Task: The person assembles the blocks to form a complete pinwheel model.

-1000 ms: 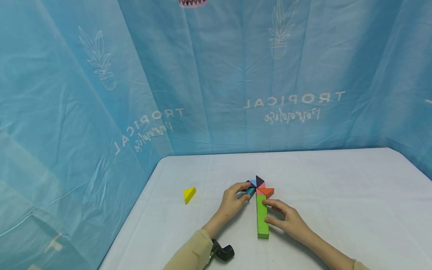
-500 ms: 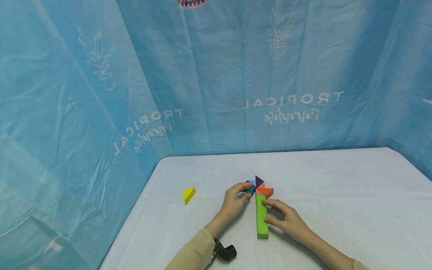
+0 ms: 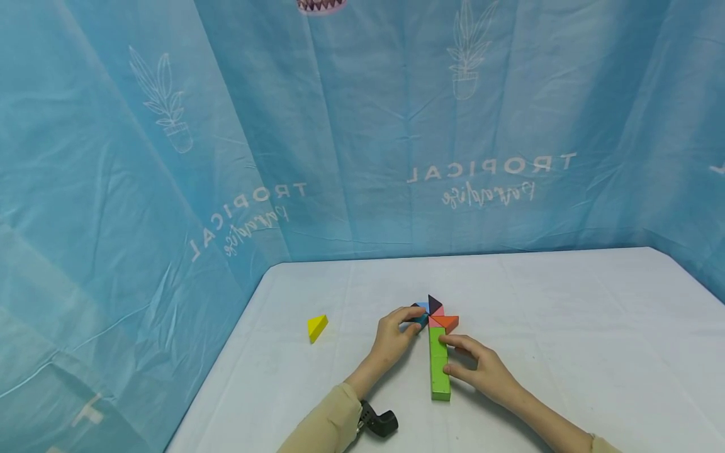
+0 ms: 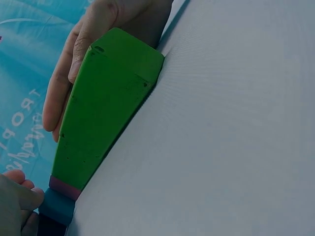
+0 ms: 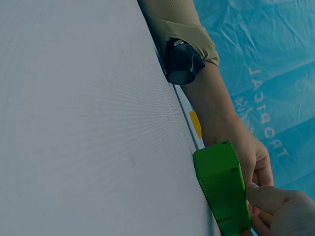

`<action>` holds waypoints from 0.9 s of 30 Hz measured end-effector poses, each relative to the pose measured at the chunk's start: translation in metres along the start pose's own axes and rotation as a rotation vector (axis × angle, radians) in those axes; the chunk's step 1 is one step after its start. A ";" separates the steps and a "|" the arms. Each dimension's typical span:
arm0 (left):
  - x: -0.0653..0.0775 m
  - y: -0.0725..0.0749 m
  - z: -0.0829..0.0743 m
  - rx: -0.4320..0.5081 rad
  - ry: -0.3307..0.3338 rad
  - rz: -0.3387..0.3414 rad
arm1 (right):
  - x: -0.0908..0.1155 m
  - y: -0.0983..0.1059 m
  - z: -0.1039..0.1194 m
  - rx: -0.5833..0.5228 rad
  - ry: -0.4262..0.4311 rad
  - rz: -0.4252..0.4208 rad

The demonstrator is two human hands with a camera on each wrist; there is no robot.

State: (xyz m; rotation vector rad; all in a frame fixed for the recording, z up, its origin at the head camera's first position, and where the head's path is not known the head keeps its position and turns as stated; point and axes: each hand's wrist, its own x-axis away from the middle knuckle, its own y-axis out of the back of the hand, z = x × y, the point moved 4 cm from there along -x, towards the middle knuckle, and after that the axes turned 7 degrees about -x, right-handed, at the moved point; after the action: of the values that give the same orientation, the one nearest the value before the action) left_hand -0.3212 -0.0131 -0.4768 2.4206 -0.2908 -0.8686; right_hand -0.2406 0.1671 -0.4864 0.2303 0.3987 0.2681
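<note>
In the head view, several coloured triangular blocks meet around a point on the white table. My left hand [image 3: 392,333] pinches a teal block [image 3: 421,319] between thumb and index finger at the left of this ring. A dark triangle [image 3: 434,306], a light blue one [image 3: 423,306], an orange one [image 3: 449,321] and pink pieces lie round the same point. Below runs a straight bar of green blocks [image 3: 439,371], end to end, with a seam visible. My right hand [image 3: 484,371] touches the bar's right side with fingertip and thumb. The left wrist view shows the green blocks [image 4: 103,108] close up.
A yellow triangular block [image 3: 317,328] lies apart on the left of the white table [image 3: 566,340]. A black wrist camera [image 3: 382,424] sticks out from the left sleeve. Blue printed curtains [image 3: 368,126] hang behind and at the sides.
The left hand shifts very slightly right with the teal block, which sits closer to the centre of the ring. The right hand stays against the green blocks.
</note>
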 end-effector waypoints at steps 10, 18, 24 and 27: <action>-0.003 0.009 -0.008 -0.015 -0.069 -0.034 | 0.000 0.001 -0.001 0.002 -0.016 0.006; 0.003 0.053 -0.007 -0.035 -0.034 -0.111 | -0.001 0.000 -0.005 0.000 -0.083 0.001; 0.020 0.109 -0.016 -0.041 0.028 -0.186 | -0.001 0.000 -0.005 0.008 -0.074 -0.006; 0.032 0.137 -0.014 -0.060 0.057 -0.238 | -0.001 0.000 -0.004 -0.004 -0.074 -0.001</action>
State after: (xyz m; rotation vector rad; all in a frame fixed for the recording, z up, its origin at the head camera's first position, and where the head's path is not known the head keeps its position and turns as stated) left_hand -0.2900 -0.1322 -0.4075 2.4520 0.0464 -0.8937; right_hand -0.2430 0.1675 -0.4903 0.2350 0.3248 0.2586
